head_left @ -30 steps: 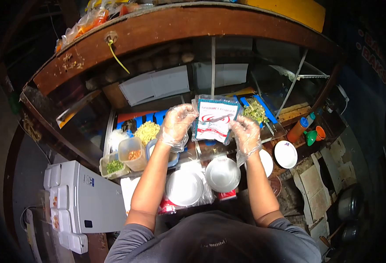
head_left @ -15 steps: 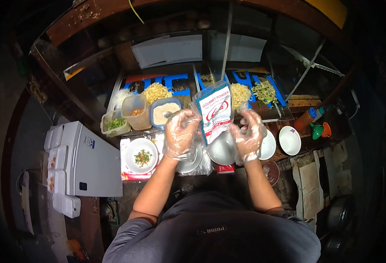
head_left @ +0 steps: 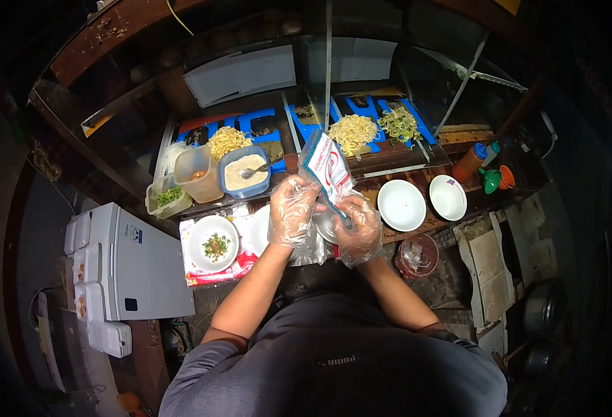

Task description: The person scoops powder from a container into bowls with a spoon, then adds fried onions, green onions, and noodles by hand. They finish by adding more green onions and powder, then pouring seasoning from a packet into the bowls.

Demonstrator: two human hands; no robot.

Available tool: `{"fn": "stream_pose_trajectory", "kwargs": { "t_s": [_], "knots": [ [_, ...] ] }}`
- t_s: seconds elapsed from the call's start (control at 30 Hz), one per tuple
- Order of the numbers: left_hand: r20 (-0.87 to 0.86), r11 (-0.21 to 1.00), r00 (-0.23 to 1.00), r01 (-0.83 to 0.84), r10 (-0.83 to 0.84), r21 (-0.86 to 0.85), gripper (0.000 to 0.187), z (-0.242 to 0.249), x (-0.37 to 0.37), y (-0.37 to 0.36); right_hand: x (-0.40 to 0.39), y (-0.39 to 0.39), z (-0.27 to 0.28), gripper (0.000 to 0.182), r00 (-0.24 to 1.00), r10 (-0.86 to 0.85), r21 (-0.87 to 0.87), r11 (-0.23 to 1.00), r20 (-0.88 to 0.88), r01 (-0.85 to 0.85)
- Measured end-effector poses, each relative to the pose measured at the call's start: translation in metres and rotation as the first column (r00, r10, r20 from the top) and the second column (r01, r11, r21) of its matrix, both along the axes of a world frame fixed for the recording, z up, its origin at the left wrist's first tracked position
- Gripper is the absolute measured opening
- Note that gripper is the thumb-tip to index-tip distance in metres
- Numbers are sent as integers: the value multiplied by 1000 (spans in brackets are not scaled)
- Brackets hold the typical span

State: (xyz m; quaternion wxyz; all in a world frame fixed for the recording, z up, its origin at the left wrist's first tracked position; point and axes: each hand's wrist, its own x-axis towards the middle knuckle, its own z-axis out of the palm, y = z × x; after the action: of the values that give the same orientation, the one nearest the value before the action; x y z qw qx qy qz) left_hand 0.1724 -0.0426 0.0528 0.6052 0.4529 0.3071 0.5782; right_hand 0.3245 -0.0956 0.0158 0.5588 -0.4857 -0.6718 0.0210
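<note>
A white, red and blue packet of gourmet powder (head_left: 329, 165) is held tilted in front of me, between my two hands. My left hand (head_left: 292, 212), in a clear plastic glove, pinches the packet's left side. My right hand (head_left: 358, 229), gloved the same way, is closed around its lower right end. Beneath my hands, white bowls are partly hidden. To the left, a white bowl (head_left: 213, 244) contains chopped greens and small brown bits. A blue tub (head_left: 226, 192) of pale powder with a spoon (head_left: 254, 171) in it stands behind my left hand.
A container of chopped greens (head_left: 169, 199) and a taller tub (head_left: 196, 174) stand at left. Noodles (head_left: 353, 133) and leafy vegetables (head_left: 400, 125) lie behind the glass. Two white bowls (head_left: 401, 206), (head_left: 448, 198) sit right, near an orange sauce bottle (head_left: 469, 164). A white fridge (head_left: 149, 264) stands left.
My hands have come closer together and the packet has gone from nearly upright to tilted. My right hand has moved left and down onto its lower end. The whole view has shifted.
</note>
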Motion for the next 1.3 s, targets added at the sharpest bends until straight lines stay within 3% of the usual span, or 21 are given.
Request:
{"fn": "stream_pose_trajectory", "kwargs": {
  "t_s": [0.07, 0.17, 0.27, 0.3, 0.37, 0.4, 0.43, 0.5, 0.53, 0.63, 0.77, 0.83, 0.87, 0.93, 1.03, 1.17, 1.23, 1.27, 1.3],
  "knots": [
    [-9, 1000, 1000, 8, -8, 25, 13, 1, 3, 3, 1, 3, 2, 25, 999, 23, 17, 1000, -35, -22],
    [-116, 997, 992, 49, -42, 61, 14, 5, -1, 10, 8, 12, 2, 20, 996, -92, 94, 991, -22, 93],
    [-248, 986, 966, -35, 75, 165, 14, -2, -14, 10, 22, 16, -6, 13, 925, -40, -5, 999, -378, 41],
    [-246, 986, 966, -38, 78, 164, 14, -8, -24, 7, 29, 16, -15, 12, 874, -39, -107, 994, -485, -15],
    [-521, 916, 800, -87, 298, 391, 15, -33, -42, 3, 30, 6, -4, 12, 541, 25, -126, 962, -841, -240],
    [-416, 967, 892, -82, 179, 240, 26, -67, -47, 5, 36, 4, -6, 14, 519, 59, -110, 951, -853, -290],
    [-416, 968, 891, -90, 183, 233, 26, -65, -47, 2, 37, 2, -5, 14, 519, 57, -117, 948, -853, -297],
    [-336, 990, 941, 10, 39, 143, 43, -60, -46, -8, 38, -6, 0, 15, 409, 4, -199, 870, -912, -452],
    [-159, 983, 972, 161, -173, -85, 56, -58, -49, -9, 31, -7, 3, 16, 357, 18, -168, 859, -934, -483],
    [18, 936, 971, 234, -237, -261, 53, -45, -52, -20, 18, 0, 2, 16, 351, -21, -219, 816, -936, -534],
    [-78, 947, 992, 72, -101, -313, 40, -65, -67, -33, 6, 1, 2, 14, 446, -39, -346, 692, -894, -633],
    [-56, 932, 997, 25, -49, -361, 24, -72, -77, -45, 1, -1, -4, 13, 450, -20, -360, 632, -893, -686],
    [54, 922, 998, -3, 26, -386, 16, -77, -76, -53, -3, -3, -6, 14, 501, 9, -391, 613, -865, -687],
    [74, 899, 994, -44, 85, -436, 14, -68, -80, -67, -10, -4, -9, 18, 591, 17, -490, 541, -806, -683],
    [71, 859, 988, -83, 137, -504, 11, -94, -105, -77, -34, -6, -13, 23, 587, 51, -477, 528, -808, -702],
    [113, 864, 983, -69, 143, -498, 21, -106, -133, -77, -62, -7, -17, 35, 615, 99, -520, 438, -782, -733],
    [69, 859, 989, -78, 131, -506, 14, -93, -144, -79, -79, -4, -25, 38, 609, 100, -526, 409, -787, -746],
    [-45, 891, 988, -150, 145, -428, 15, -104, -153, -78, -88, -2, -30, 38, 620, 88, -539, 408, -780, -737],
    [-45, 891, 988, -151, 146, -429, 15, -121, -166, -77, -97, -1, -32, 37, 630, 74, -554, 408, -773, -726]
  ]
}}
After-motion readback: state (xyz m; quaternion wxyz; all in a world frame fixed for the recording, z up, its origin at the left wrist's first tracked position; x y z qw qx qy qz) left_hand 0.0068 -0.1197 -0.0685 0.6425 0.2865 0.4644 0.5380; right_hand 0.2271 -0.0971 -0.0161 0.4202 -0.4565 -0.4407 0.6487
